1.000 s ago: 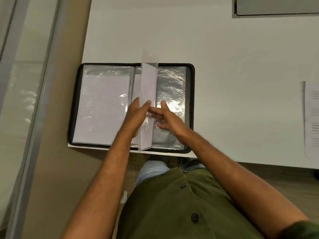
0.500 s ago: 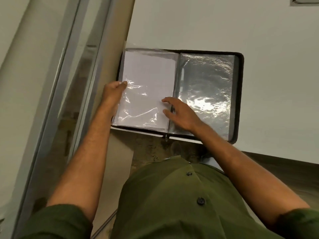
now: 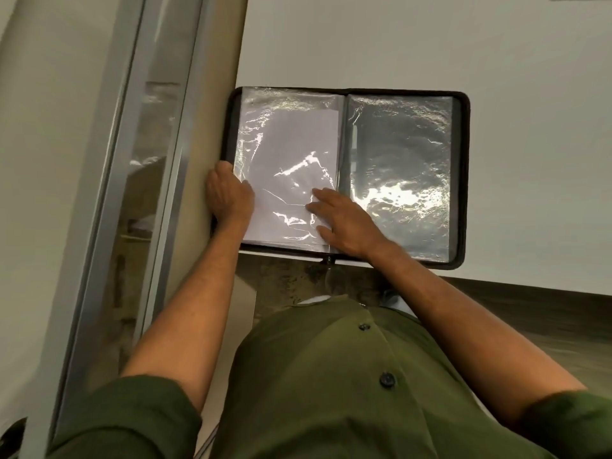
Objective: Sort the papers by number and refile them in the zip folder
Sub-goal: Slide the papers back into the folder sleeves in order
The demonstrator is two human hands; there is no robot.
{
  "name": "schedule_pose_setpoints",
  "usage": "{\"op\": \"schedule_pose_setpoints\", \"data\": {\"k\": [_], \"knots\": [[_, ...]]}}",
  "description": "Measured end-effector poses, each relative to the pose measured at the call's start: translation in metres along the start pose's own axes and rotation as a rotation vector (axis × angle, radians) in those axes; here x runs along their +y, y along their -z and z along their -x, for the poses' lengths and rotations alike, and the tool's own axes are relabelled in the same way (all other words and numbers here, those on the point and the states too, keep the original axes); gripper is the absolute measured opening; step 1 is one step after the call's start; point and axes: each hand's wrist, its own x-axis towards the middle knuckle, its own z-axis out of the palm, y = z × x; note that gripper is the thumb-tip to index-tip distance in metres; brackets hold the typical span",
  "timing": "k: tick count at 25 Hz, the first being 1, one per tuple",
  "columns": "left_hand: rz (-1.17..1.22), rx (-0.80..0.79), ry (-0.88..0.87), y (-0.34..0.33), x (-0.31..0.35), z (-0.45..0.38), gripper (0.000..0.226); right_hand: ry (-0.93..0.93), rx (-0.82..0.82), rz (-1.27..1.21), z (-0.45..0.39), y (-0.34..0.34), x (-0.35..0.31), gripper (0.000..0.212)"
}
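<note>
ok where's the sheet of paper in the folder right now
In the head view the paper sits inside the plastic sleeve on the left page of the open zip folder, between the left hand at its outer edge and the right hand near the spine.

The folder [image 3: 462, 180] has a black fabric border running round its edge. Its left sleeve [image 3: 265, 127] is clear, glossy plastic with bright white glare streaks, and behind it shows a plain white paper [image 3: 298, 144] with a faint lilac cast. The right sleeve [image 3: 400, 154] looks dark grey, crinkled and silvery, with one large white patch of glare low down. The tabletop [image 3: 397, 44] is plain pale grey-white, without any pattern. The shirt [image 3: 331, 392] is olive green with dark round buttons [image 3: 387, 379]. The floor [image 3: 530, 309] beneath the tabletop's edge is dark brown with a mottled grain. The wall strip [image 3: 205, 127] at the left is beige, beside a silver-grey metal frame [image 3: 109, 193].
</note>
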Motion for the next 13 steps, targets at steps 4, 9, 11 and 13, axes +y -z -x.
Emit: {"op": "schedule_pose_setpoints", "data": {"k": [4,9,11,13], "knots": [[-0.197,-0.044,-0.202,-0.022,0.011,0.034,0.055,0.038,-0.006,0.039,0.004,-0.002,0.005,0.054],[-0.15,-0.186,-0.519,-0.041,0.041,0.058,0.05,-0.108,0.202,0.049,0.021,0.005,0.012,0.055],[-0.134,-0.259,-0.655,-0.05,0.056,0.065,0.051,-0.184,0.269,0.079,0.033,0.011,0.025,0.055],[-0.145,-0.316,-0.782,-0.058,0.073,0.072,0.05,-0.251,0.298,0.097,0.044,0.018,0.041,0.054]]}}
